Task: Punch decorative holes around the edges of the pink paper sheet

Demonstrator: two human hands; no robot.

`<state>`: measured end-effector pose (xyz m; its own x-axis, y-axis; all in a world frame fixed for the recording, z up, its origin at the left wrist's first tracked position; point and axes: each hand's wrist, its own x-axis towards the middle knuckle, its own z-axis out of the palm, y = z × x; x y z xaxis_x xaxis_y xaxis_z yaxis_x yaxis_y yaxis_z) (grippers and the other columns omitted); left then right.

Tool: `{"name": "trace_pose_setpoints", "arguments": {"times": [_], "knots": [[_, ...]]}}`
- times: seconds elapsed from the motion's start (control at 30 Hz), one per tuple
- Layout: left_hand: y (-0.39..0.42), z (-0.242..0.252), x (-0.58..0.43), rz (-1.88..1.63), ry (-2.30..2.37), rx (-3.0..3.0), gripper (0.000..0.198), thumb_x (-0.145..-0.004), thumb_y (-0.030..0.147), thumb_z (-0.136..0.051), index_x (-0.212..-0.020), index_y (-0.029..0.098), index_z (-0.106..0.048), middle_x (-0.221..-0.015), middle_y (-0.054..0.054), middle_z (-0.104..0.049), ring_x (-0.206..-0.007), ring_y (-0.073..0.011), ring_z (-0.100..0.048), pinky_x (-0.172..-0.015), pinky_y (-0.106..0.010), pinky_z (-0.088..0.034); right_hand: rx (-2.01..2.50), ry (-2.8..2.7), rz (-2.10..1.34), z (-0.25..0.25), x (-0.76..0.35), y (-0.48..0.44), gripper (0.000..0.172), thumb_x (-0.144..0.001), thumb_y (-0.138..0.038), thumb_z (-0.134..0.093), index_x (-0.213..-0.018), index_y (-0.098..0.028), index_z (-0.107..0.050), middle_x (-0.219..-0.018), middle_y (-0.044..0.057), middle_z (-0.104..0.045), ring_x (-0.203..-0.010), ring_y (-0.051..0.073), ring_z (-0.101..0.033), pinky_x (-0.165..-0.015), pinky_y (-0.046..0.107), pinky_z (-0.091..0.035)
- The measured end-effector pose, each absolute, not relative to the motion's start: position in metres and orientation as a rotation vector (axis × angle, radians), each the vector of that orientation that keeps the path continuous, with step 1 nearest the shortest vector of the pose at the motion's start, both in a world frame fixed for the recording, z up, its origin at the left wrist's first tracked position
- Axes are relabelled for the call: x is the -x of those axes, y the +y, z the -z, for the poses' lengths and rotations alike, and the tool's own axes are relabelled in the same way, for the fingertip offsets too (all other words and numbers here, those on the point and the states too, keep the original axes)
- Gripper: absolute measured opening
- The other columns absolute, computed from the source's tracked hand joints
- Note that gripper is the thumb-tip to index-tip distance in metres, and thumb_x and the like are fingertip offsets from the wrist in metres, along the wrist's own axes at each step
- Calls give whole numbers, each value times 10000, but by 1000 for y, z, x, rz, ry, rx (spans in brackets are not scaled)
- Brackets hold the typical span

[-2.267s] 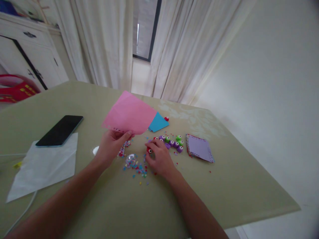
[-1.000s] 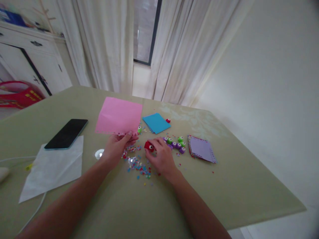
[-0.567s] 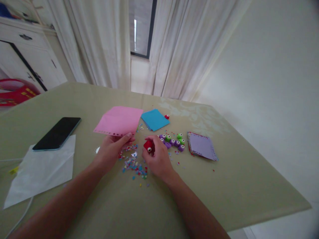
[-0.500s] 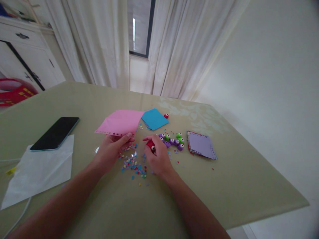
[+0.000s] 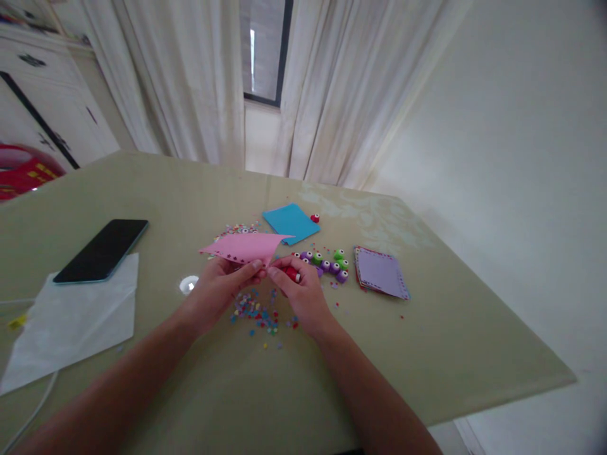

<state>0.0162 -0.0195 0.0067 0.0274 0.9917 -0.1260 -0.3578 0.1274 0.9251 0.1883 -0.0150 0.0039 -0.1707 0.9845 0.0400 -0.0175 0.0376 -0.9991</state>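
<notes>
My left hand pinches the near edge of a pink paper sheet, which is held almost flat just above the table. Small punched holes run along that edge. My right hand is closed round a small red paper punch with a googly eye, held right at the sheet's near corner. Coloured paper confetti lies scattered on the table under both hands. A cluster of purple and green punches sits just right of my right hand.
A blue paper stack with a red punch lies beyond; a purple-topped paper stack lies right. A black phone rests on a white sheet at left. A small round white thing lies nearby. The olive table's edge is near right.
The pink sheet has dropped from upright to nearly flat. My right hand picked the red punch up off the table and brought it to the sheet's near edge.
</notes>
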Motion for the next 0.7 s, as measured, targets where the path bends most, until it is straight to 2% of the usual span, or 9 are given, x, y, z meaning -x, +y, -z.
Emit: {"name": "trace_pose_setpoints", "arguments": {"times": [0.23,0.47,0.7], "knots": [[-20,3,-17,-1254,951,-914,389,-695,455,-965,-946,187,-837,-915,-96,-822,-775,-218,-742,-744,-325,-626,1068,-1335,-1335,0,-188,-14,229,-824,-439,-749,-831,-222,-679,-663,-33,-533,-592,130,-433,-532,260,-329],[-23,6,-18,-1233,908,-948,309,-774,433,-929,-934,182,-846,-888,-91,-814,-775,-189,-721,-724,-271,-594,1080,-1281,-1375,0,-186,-15,191,-789,-396,-719,-814,-222,-647,-671,-35,-514,-597,130,-413,-543,257,-322],[-21,6,-19,-1245,896,-982,300,-780,441,-923,-912,184,-844,-877,-83,-812,-765,-192,-723,-716,-273,-586,1071,-1199,-1441,-3,-184,-17,179,-752,-375,-705,-791,-218,-628,-625,-55,-481,-557,115,-365,-519,246,-285]]}}
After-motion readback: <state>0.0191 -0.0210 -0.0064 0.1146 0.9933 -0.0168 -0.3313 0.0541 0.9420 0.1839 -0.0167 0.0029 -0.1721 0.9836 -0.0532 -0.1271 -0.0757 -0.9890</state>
